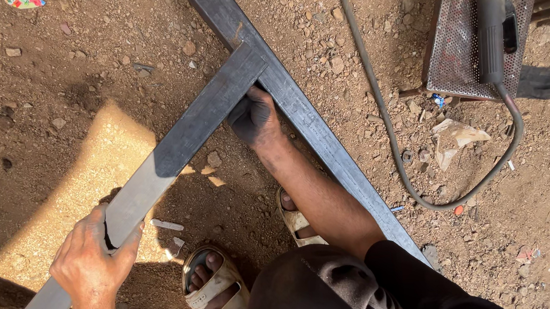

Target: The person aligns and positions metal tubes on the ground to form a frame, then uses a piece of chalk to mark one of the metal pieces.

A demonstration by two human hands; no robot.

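Two grey square steel tubes lie on the dirt and meet at a right angle. The cross tube (187, 132) runs from the lower left up to the joint. My left hand (91, 256) is closed around it near its lower end. The long tube (305, 115) runs from the top centre down to the lower right. My right hand (253, 115), blackened with soot, presses into the inner corner of the joint, fingers against both tubes.
My sandalled feet (217, 285) stand on stony dirt between the tubes. A welding electrode holder (491, 29) rests on a perforated metal stool (454, 46) at the upper right; its cable (393, 144) loops across the ground. Crumpled paper (456, 138) lies nearby.
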